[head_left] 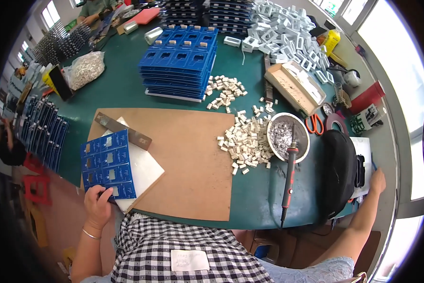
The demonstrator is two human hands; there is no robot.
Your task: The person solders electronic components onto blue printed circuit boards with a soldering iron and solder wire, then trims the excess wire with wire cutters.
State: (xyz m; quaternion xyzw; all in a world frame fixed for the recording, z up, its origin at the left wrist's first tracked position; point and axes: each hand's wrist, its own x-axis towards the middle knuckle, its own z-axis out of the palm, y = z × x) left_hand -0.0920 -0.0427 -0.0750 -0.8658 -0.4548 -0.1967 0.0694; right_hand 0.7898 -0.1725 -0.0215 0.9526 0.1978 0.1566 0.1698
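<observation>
My left hand (98,206) pinches the near edge of a blue circuit board panel (121,158), thumb on top. The panel lies tilted over a white plate (146,167) on a brown board (193,165). A flat metal bar (139,140) crosses the plate's far end, beside the panel. At the far right, my right hand (378,181) reaches to a white box-like object (362,147) by the table edge; its fingers are partly hidden. Between that object and the bowl (308,141) sits a black case (340,174). A soldering iron (290,174) rests with its tip over the bowl.
White connectors (249,144) lie heaped by the bowl. Beyond stand a stack of blue panels (174,73), a pile of pale frames (278,35) and a cardboard box (292,89). Orange-handled scissors (314,124) lie right of the bowl. Another person's hand (90,20) shows at far left.
</observation>
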